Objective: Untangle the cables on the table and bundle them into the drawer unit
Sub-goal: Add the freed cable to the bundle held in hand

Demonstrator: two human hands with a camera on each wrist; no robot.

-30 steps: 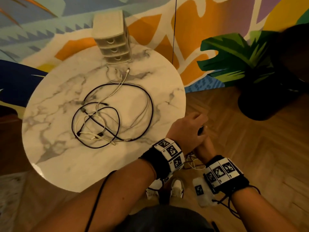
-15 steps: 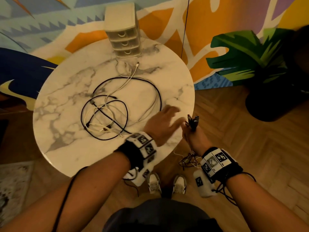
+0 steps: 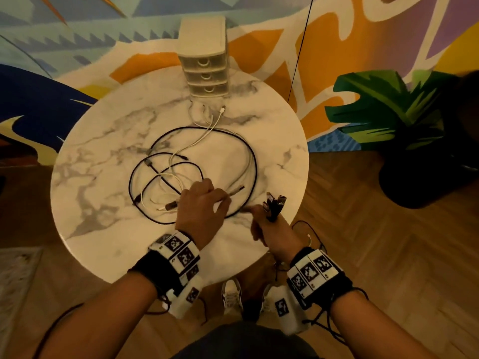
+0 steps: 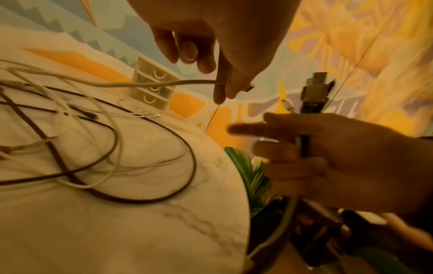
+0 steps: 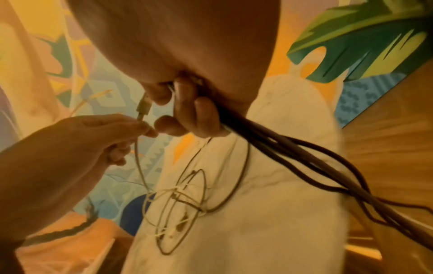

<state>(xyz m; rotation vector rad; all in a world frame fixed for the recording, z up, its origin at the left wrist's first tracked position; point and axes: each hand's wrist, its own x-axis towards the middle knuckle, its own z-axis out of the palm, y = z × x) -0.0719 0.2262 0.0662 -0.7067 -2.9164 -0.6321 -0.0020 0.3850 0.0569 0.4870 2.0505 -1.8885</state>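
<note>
Black and white cables point(image 3: 181, 172) lie tangled in loops on the round marble table point(image 3: 103, 242). A cream three-drawer unit point(image 3: 204, 66) stands at the table's far edge, all drawers closed. My left hand point(image 3: 220, 200) pinches a pale cable point(image 4: 152, 84) near its plug point(image 3: 237, 189) and lifts that end just off the table. My right hand point(image 3: 267, 216) grips a bundle of cable ends point(image 3: 274, 203) upright at the table's near right edge. The bundle's dark cables point(image 5: 293, 153) trail down past the rim. The two hands are close together.
A dark pot with a large-leafed plant point(image 3: 404, 141) stands on the wooden floor to the right. A painted wall lies behind the table, with a thin black cord point(image 3: 298, 55) hanging down it. My shoes point(image 3: 232, 296) show below the table's near edge.
My left hand left the right hand, reached onto the table and took hold of a pale cable end. My right hand brought its bundle up over the table's edge.
</note>
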